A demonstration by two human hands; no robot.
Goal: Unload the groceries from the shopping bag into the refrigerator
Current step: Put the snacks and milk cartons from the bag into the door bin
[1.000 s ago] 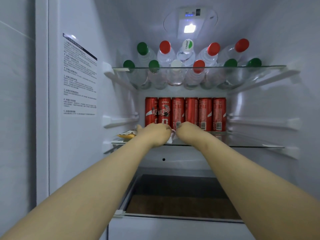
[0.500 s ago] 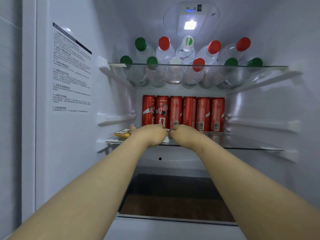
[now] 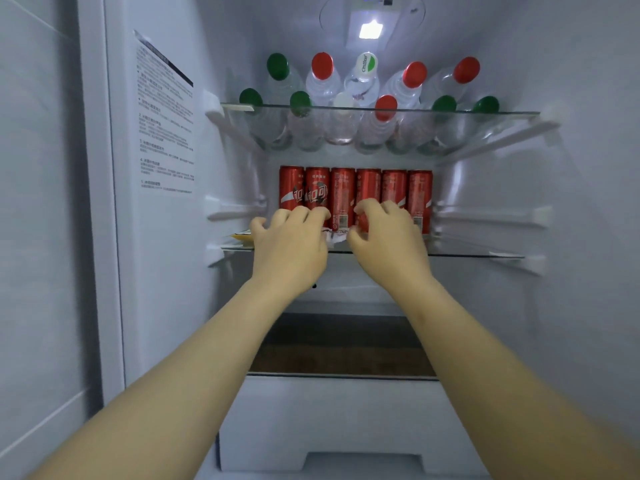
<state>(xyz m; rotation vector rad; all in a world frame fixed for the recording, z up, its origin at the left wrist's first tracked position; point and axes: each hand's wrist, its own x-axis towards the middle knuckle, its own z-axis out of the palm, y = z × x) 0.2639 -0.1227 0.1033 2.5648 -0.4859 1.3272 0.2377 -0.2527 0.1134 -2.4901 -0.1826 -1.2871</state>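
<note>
— Fridge (image 3: 156,271) lit inside, middle glass shelf (image 3: 478,252) carrying a far row of red cans (image 3: 419,192). Where's the packet (image 3: 334,236)?
— Near the shelf's front edge, between left hand (image 3: 289,247) and right hand (image 3: 389,244). Fingers curl over it, but their hold is hidden, so I can't tell. I'd slide it flat, short of the red cans.

A printed notice (image 3: 165,123) sticks to the left inner wall — a lit lamp (image 3: 371,29) glows overhead.
</note>
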